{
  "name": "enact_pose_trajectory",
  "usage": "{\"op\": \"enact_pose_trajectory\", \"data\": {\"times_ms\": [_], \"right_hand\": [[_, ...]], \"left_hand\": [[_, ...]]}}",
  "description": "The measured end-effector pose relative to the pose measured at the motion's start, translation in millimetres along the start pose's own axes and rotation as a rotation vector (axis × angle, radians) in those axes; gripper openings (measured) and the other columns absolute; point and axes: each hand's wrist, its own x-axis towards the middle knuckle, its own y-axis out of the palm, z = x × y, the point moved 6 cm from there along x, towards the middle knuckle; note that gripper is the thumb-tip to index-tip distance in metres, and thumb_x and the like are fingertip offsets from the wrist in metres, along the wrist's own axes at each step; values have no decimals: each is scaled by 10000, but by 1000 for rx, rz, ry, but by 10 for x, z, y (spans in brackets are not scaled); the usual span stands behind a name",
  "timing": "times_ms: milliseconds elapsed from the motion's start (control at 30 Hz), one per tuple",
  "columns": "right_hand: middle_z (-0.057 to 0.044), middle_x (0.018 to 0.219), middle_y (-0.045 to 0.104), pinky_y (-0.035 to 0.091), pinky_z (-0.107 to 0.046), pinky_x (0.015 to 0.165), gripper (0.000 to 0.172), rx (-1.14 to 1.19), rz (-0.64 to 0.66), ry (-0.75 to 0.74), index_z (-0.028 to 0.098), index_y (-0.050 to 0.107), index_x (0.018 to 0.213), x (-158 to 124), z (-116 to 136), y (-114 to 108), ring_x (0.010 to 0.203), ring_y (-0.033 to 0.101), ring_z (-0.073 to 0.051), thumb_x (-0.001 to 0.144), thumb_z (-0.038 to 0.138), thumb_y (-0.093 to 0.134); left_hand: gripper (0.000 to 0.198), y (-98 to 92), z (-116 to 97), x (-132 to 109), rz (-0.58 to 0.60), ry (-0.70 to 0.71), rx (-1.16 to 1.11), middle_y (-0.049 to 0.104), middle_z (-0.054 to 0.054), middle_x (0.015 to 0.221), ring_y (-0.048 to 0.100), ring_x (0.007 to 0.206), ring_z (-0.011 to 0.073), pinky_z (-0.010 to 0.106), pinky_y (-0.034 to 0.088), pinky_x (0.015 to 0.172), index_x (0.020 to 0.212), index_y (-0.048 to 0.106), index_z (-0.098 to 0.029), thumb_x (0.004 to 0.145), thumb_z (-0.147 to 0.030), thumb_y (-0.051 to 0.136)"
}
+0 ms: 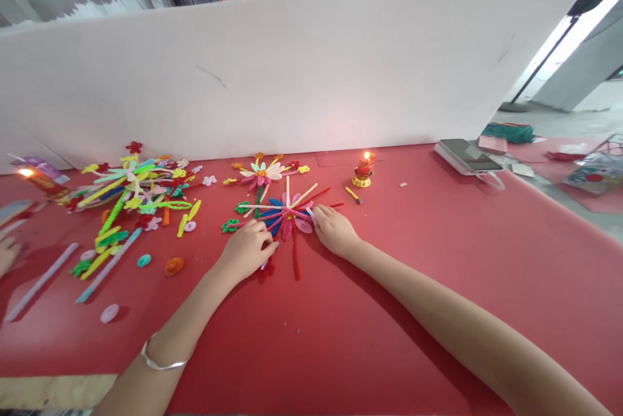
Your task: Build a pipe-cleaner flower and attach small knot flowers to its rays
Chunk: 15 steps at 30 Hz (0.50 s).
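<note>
One blue-and-pink fuzzy flower point(289, 215) lies on the red table point(389, 344) in the head view, between the left hand point(250, 250) and the right hand point(335, 229). Both grips are curled at its edge; whether either pinches it cannot be told. One lit candle point(364, 168) stands farther back, rightward.

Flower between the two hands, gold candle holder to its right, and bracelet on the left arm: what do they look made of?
Flower: probably chenille stems, matte and fuzzy, judging by the soft-edged, bent coloured strips.
Gold candle holder: perhaps metal or metallic-coated plastic; it has a shiny yellow gleam.
Bracelet: likely silver-toned metal, polished, as its thin band shows bright highlights.
</note>
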Motion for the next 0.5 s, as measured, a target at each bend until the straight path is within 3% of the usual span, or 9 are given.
{"op": "enact_pose_trajectory", "data": {"times_ms": [500], "right_hand": [[-82, 916, 558, 298, -262, 571, 141, 0, 59, 56, 146, 489, 909, -4, -2, 9, 723, 518, -159, 873, 150, 353]], "left_hand": [[224, 20, -11, -6, 91, -17, -38, 553, 47, 711, 516, 785, 191, 299, 404, 664, 552, 543, -186, 765, -223, 483]]}}
